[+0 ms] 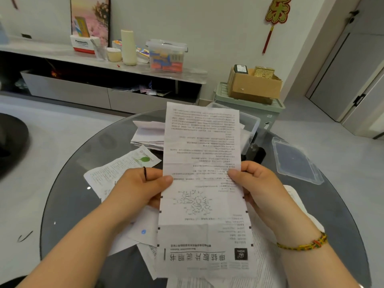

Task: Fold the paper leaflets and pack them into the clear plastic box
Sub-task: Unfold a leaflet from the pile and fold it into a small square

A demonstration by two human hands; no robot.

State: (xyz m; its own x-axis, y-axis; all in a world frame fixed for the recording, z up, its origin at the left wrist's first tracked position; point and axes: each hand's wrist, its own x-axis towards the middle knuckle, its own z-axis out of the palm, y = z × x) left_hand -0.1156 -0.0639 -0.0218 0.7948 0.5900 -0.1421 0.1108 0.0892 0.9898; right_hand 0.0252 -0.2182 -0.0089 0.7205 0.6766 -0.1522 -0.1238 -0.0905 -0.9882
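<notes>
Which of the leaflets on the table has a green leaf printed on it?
The flat leaflet lying just beyond the left hand; the held leaflet and the rest show no green.

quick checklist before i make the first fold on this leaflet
1. Left hand pinches the leaflet at one edge: ok
2. Right hand pinches the opposite edge: ok
3. Leaflet opened out full length: ok
4. Clear plastic box open, lid off beside it: ok
5. Room left in the box: cannot tell, the leaflet hides it
6. Bare glass table under the hands for creasing: not ok, loose leaflets lie there
</notes>
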